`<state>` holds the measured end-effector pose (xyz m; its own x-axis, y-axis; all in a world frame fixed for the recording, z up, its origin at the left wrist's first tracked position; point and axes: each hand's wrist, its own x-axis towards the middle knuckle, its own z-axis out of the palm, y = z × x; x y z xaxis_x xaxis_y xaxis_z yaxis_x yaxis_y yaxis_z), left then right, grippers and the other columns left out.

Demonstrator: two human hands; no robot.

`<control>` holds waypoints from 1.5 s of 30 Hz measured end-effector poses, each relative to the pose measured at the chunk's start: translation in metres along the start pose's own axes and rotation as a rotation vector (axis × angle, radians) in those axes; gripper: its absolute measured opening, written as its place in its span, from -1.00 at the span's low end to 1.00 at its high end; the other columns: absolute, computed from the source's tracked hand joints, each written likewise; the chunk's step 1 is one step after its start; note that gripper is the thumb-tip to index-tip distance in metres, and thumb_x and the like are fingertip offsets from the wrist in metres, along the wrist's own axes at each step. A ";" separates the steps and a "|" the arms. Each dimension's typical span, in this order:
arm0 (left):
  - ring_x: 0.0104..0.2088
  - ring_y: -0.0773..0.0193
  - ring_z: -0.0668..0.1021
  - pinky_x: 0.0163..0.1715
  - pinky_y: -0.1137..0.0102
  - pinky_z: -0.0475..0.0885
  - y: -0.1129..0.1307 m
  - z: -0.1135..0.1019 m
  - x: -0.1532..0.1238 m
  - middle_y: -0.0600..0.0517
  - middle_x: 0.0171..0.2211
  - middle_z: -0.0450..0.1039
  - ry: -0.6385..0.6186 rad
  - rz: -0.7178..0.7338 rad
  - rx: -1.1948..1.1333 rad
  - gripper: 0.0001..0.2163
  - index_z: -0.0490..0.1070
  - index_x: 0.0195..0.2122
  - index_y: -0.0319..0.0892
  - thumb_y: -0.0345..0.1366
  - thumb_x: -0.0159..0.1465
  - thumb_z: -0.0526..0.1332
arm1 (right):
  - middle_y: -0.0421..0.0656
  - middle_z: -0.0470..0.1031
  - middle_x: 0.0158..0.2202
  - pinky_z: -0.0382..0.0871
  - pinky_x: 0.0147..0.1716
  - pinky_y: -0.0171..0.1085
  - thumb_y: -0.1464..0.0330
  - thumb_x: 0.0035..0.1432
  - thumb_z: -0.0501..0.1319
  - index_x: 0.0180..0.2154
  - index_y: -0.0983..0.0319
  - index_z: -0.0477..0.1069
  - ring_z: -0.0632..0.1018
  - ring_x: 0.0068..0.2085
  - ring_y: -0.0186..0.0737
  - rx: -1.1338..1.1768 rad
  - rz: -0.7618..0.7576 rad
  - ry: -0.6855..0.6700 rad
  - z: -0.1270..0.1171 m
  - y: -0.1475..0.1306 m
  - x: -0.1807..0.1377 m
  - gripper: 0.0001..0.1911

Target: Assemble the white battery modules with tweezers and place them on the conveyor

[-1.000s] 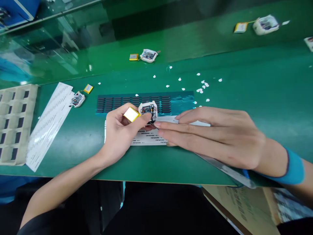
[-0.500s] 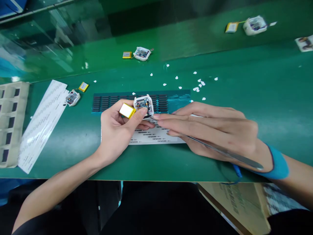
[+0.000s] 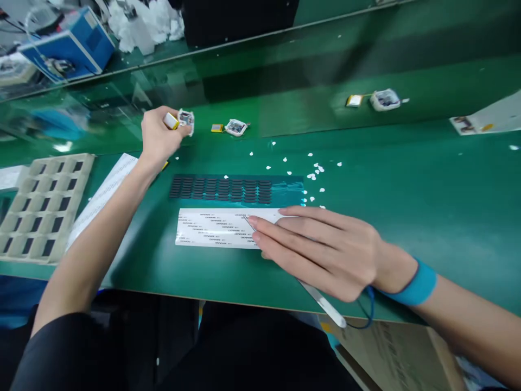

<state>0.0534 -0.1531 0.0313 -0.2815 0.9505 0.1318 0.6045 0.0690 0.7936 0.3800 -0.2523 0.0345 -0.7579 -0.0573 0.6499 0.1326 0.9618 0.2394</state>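
My left hand (image 3: 157, 136) is stretched out to the far left of the green bench and is closed on a small white device (image 3: 186, 121) with its yellow battery (image 3: 171, 120). It hangs just left of another white device with a battery (image 3: 236, 127) lying on the raised belt. My right hand (image 3: 321, 250) rests near the front edge, fingers pressed together on metal tweezers (image 3: 321, 304). The tweezer tip touches a white label sheet (image 3: 215, 228). Behind that sheet lies a teal strip of black pads (image 3: 228, 189).
A beige compartment tray (image 3: 40, 206) and a long white sheet (image 3: 106, 190) lie at the left. Small white paper dots (image 3: 313, 171) are scattered mid-bench. A further device with battery (image 3: 385, 99) sits far right. A blue box (image 3: 65, 51) stands at the back left.
My left hand has carried the device and battery from the label sheet away to the far left, up by the belt. My right hand stayed on the sheet with the tweezers.
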 end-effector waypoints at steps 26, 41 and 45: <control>-0.60 0.40 0.49 -0.58 0.50 0.42 0.046 0.042 -0.131 0.14 -0.49 0.49 -0.577 0.039 -0.755 -0.68 0.32 -0.11 -0.14 -0.07 0.36 0.38 | -0.24 0.55 -0.36 0.32 -0.55 -0.35 0.49 0.41 0.26 0.08 0.21 0.47 0.49 -0.47 -0.36 0.027 0.553 0.196 0.015 0.002 -0.006 -0.75; -0.60 0.40 0.46 -0.58 0.49 0.37 0.050 0.043 -0.162 0.12 -0.55 0.43 -0.456 0.098 -0.534 -0.80 0.58 -0.05 -0.23 -0.30 0.41 0.21 | -0.21 0.68 -0.20 0.38 -0.50 -0.40 0.49 0.41 0.31 -0.01 0.24 0.47 0.68 -0.28 -0.38 0.054 0.493 0.057 0.028 -0.009 -0.005 -0.85; -0.65 0.40 0.39 -0.65 0.49 0.29 0.043 0.045 -0.160 0.16 -0.62 0.35 -0.413 0.181 -0.394 -0.77 0.60 -0.05 -0.27 -0.32 0.41 0.18 | -0.19 0.66 -0.18 0.39 -0.50 -0.41 0.44 0.47 0.25 0.00 0.24 0.47 0.66 -0.28 -0.38 0.188 0.495 -0.017 0.032 -0.001 -0.011 -0.89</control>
<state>0.1584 -0.2887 0.0177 0.1611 0.9812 0.1064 0.2719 -0.1477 0.9509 0.3672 -0.2441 0.0039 -0.6442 0.4183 0.6403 0.3615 0.9043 -0.2271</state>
